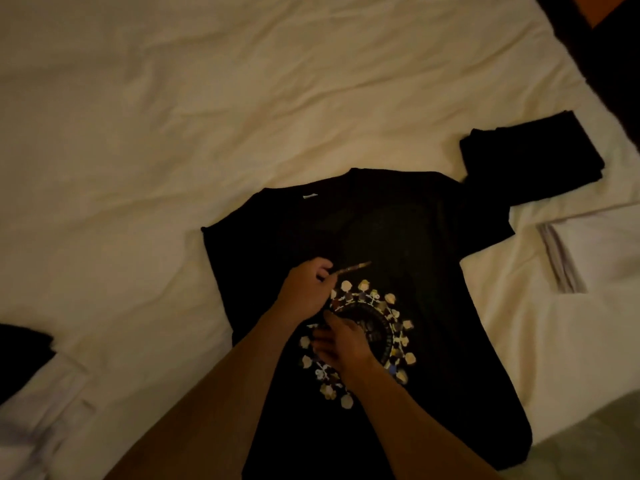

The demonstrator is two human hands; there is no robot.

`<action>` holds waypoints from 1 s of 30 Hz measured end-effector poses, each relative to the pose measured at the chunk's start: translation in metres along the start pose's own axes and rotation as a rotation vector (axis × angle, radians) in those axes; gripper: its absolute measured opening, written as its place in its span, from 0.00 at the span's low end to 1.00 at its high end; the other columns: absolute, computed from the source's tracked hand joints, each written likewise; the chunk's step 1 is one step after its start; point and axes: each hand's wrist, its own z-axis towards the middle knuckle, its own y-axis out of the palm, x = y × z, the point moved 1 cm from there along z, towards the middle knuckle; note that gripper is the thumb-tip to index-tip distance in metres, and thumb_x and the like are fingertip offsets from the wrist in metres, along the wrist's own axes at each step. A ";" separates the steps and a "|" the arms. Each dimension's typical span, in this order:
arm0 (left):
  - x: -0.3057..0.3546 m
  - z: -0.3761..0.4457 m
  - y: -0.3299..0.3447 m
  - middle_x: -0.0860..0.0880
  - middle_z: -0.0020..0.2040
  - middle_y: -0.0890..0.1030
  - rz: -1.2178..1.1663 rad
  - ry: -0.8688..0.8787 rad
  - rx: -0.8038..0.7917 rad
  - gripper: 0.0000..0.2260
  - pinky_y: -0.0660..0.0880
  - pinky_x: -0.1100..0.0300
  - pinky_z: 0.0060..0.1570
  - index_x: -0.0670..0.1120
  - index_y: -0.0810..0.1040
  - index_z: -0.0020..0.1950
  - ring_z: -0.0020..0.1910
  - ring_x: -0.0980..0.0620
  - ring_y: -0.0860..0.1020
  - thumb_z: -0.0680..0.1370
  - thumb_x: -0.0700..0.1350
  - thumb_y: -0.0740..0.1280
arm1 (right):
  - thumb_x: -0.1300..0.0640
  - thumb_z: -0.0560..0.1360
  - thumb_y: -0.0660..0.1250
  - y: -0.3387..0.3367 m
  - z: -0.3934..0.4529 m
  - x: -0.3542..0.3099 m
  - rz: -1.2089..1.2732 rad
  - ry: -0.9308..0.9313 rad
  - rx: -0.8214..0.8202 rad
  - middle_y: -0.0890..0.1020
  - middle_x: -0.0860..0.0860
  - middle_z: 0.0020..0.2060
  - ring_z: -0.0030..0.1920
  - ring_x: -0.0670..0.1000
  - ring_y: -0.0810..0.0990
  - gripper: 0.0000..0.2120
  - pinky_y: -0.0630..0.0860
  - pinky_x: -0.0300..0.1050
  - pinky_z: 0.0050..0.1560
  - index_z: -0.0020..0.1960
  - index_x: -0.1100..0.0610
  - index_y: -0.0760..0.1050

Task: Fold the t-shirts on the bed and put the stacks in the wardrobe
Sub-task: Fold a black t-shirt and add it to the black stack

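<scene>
**Now: both hands on the printed black tee**

At far left I see a dark cloth (20,355) lying at the bed's edge, apart from the rest. The white bedsheet (173,133) is rumpled throughout. Moving in, my left hand (306,285) has its fingers curled, pinching a fold of the black t-shirt (398,230), which lies spread flat on the sheet near me. Just beside it, my right hand (341,346) rests on the shirt's ring-shaped print (394,327), fingers bent into the fabric; I cannot tell whether it truly grips. Further right, a folded black t-shirt (530,150) sits touching the spread shirt's sleeve. White folded linen (588,251) lies at the right edge.
</scene>
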 end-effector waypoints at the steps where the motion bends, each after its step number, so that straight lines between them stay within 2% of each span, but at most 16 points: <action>1: -0.001 0.002 0.001 0.52 0.55 0.80 0.033 -0.007 0.018 0.13 0.73 0.63 0.49 0.48 0.76 0.65 0.48 0.56 0.77 0.81 0.47 0.65 | 0.51 0.81 0.64 -0.002 0.003 -0.003 -0.051 -0.008 -0.010 0.80 0.55 0.39 0.33 0.50 0.78 0.10 0.75 0.42 0.36 0.53 0.59 0.74; 4: 0.005 0.010 0.005 0.50 0.54 0.81 0.079 -0.005 0.075 0.11 0.75 0.60 0.52 0.48 0.78 0.62 0.49 0.54 0.79 0.81 0.47 0.65 | 0.53 0.82 0.62 -0.016 0.003 -0.015 -0.184 -0.050 -0.017 0.81 0.52 0.38 0.34 0.47 0.79 0.07 0.75 0.39 0.35 0.50 0.56 0.74; 6: 0.020 0.019 0.010 0.52 0.52 0.80 0.096 0.000 0.077 0.10 0.73 0.61 0.49 0.48 0.78 0.62 0.48 0.54 0.78 0.81 0.47 0.64 | 0.54 0.82 0.62 -0.037 0.005 -0.032 -0.222 -0.141 0.034 0.81 0.52 0.39 0.34 0.47 0.79 0.06 0.76 0.37 0.33 0.50 0.55 0.74; 10: 0.065 0.047 0.035 0.56 0.46 0.77 0.110 0.063 -0.022 0.09 0.73 0.62 0.46 0.49 0.78 0.60 0.47 0.55 0.78 0.82 0.48 0.63 | 0.54 0.81 0.63 -0.106 0.014 -0.090 -0.124 -0.297 0.213 0.80 0.53 0.37 0.32 0.48 0.78 0.07 0.73 0.39 0.30 0.50 0.58 0.73; 12: 0.091 0.065 0.052 0.55 0.46 0.77 0.109 0.119 -0.059 0.09 0.76 0.59 0.48 0.49 0.78 0.60 0.48 0.53 0.79 0.82 0.47 0.63 | 0.53 0.80 0.65 -0.148 0.020 -0.122 -0.053 -0.363 0.345 0.81 0.55 0.39 0.34 0.50 0.78 0.09 0.74 0.43 0.34 0.50 0.59 0.73; 15: 0.135 0.101 0.078 0.49 0.53 0.78 0.171 0.259 -0.042 0.10 0.77 0.53 0.55 0.47 0.78 0.61 0.53 0.50 0.78 0.82 0.47 0.63 | 0.47 0.77 0.68 -0.207 0.031 -0.162 -0.016 -0.409 0.558 0.81 0.58 0.50 0.45 0.55 0.80 0.18 0.77 0.49 0.44 0.58 0.60 0.71; 17: 0.162 0.128 0.097 0.47 0.59 0.76 0.300 0.379 -0.031 0.13 0.75 0.50 0.58 0.47 0.77 0.64 0.58 0.47 0.76 0.81 0.48 0.64 | 0.46 0.77 0.69 -0.236 0.041 -0.180 0.016 -0.412 0.611 0.77 0.58 0.53 0.51 0.57 0.78 0.23 0.78 0.54 0.53 0.62 0.59 0.67; 18: 0.174 0.141 0.105 0.47 0.62 0.75 0.378 0.458 -0.016 0.15 0.73 0.48 0.59 0.46 0.75 0.66 0.61 0.46 0.74 0.80 0.50 0.65 | 0.46 0.76 0.69 -0.246 0.049 -0.187 0.069 -0.425 0.591 0.76 0.57 0.53 0.51 0.57 0.78 0.23 0.79 0.53 0.53 0.62 0.58 0.65; 19: 0.188 0.152 0.114 0.47 0.64 0.74 0.454 0.549 0.012 0.18 0.71 0.48 0.60 0.46 0.74 0.67 0.62 0.45 0.72 0.79 0.53 0.66 | 0.46 0.76 0.70 -0.255 0.057 -0.195 0.127 -0.429 0.552 0.75 0.56 0.51 0.48 0.55 0.78 0.23 0.80 0.51 0.47 0.61 0.59 0.65; 21: 0.211 0.170 0.132 0.47 0.66 0.73 0.598 0.663 0.076 0.26 0.68 0.49 0.60 0.47 0.72 0.68 0.64 0.44 0.71 0.76 0.60 0.68 | 0.47 0.74 0.73 -0.267 0.071 -0.205 0.216 -0.409 0.469 0.76 0.56 0.47 0.39 0.52 0.78 0.27 0.76 0.42 0.31 0.62 0.64 0.68; 23: 0.227 0.188 0.151 0.46 0.67 0.73 0.732 0.589 0.057 0.33 0.65 0.49 0.62 0.47 0.70 0.70 0.65 0.43 0.71 0.74 0.67 0.65 | 0.47 0.73 0.74 -0.275 0.083 -0.208 0.241 -0.391 0.423 0.75 0.56 0.42 0.34 0.50 0.74 0.26 0.71 0.40 0.25 0.60 0.66 0.73; 25: 0.238 0.202 0.165 0.45 0.63 0.77 0.777 0.408 -0.018 0.35 0.66 0.47 0.63 0.47 0.72 0.67 0.62 0.42 0.74 0.73 0.72 0.61 | 0.54 0.77 0.71 -0.279 0.088 -0.208 0.252 -0.399 0.401 0.74 0.54 0.36 0.32 0.49 0.72 0.13 0.70 0.39 0.25 0.49 0.64 0.75; 26: 0.240 0.209 0.169 0.45 0.59 0.79 0.762 0.324 -0.050 0.33 0.67 0.47 0.63 0.46 0.74 0.64 0.59 0.42 0.76 0.73 0.72 0.61 | 0.57 0.78 0.69 -0.278 0.088 -0.209 0.278 -0.403 0.382 0.74 0.53 0.34 0.32 0.48 0.72 0.07 0.70 0.38 0.26 0.45 0.61 0.74; 28: 0.244 0.220 0.171 0.46 0.54 0.79 0.762 0.223 -0.114 0.25 0.65 0.47 0.64 0.46 0.76 0.58 0.56 0.43 0.77 0.76 0.66 0.63 | 0.61 0.79 0.66 -0.278 0.087 -0.209 0.346 -0.428 0.350 0.72 0.52 0.33 0.31 0.48 0.71 0.07 0.69 0.37 0.25 0.43 0.58 0.71; 30: 0.245 0.224 0.167 0.48 0.52 0.79 0.717 0.192 -0.171 0.15 0.66 0.50 0.62 0.47 0.77 0.57 0.55 0.43 0.77 0.77 0.56 0.65 | 0.62 0.79 0.65 -0.276 0.083 -0.204 0.426 -0.466 0.317 0.70 0.52 0.33 0.30 0.47 0.68 0.08 0.67 0.37 0.26 0.43 0.57 0.69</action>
